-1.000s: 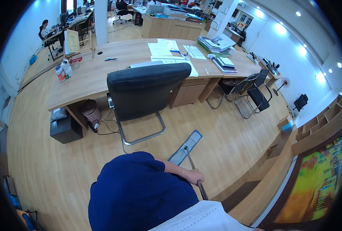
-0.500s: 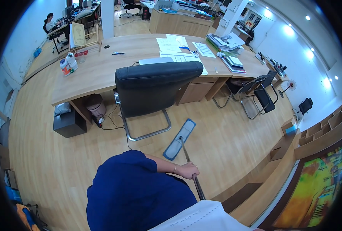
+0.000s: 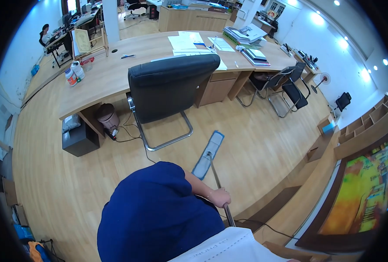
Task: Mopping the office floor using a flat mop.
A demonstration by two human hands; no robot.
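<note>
My left hand [image 3: 220, 197] is closed around the dark handle [image 3: 215, 172] of a flat mop, its arm reaching across from a loose blue sleeve [image 3: 154, 209]. The mop's long grey pad [image 3: 208, 155] with a blue border lies flat on the wooden floor, slanting up to the right. Beyond it and to the left stands a black leather chair [image 3: 170, 87] on a bent metal frame, apart from the pad. My right hand is not in view. White fabric [image 3: 224, 246] covers part of the lower edge and hides the handle's lower end.
A long desk [image 3: 150, 48] with papers and bottles spans the far side. A bin [image 3: 107, 117], a black box [image 3: 80, 139] and loose cables lie under its left end. Visitor chairs [image 3: 294, 94] stand at right. Wooden shelving [image 3: 364, 124] and a colourful picture [image 3: 360, 192] line the right. Someone sits far left.
The mop pad has slid a little toward me and to the right, away from the chair's base. My left hand stays on the handle. A cable now shows at the lower right.
</note>
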